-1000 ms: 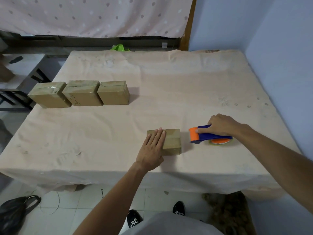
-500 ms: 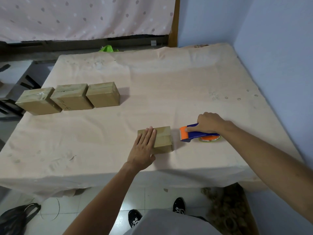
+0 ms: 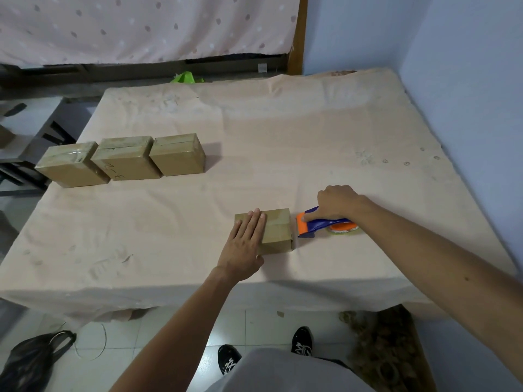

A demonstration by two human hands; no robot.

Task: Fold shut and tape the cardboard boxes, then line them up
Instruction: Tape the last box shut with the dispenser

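A small closed cardboard box (image 3: 278, 230) sits near the table's front edge. My left hand (image 3: 245, 244) lies flat on its left half, fingers straight. Just right of the box, my right hand (image 3: 336, 202) grips a blue and orange tape dispenser (image 3: 317, 225) that rests on the cloth, a small gap from the box. Three taped boxes stand side by side in a row at the far left: left box (image 3: 69, 164), middle box (image 3: 127, 158), right box (image 3: 178, 154).
The table is covered with a peach cloth (image 3: 283, 142); a blue wall (image 3: 467, 80) runs along its right side. A black bag (image 3: 31, 360) lies on the tiled floor at lower left. My shoes (image 3: 301, 340) stand below the front edge.
The view has shifted a little; both hands, the box and the tape dispenser keep the same places relative to each other.
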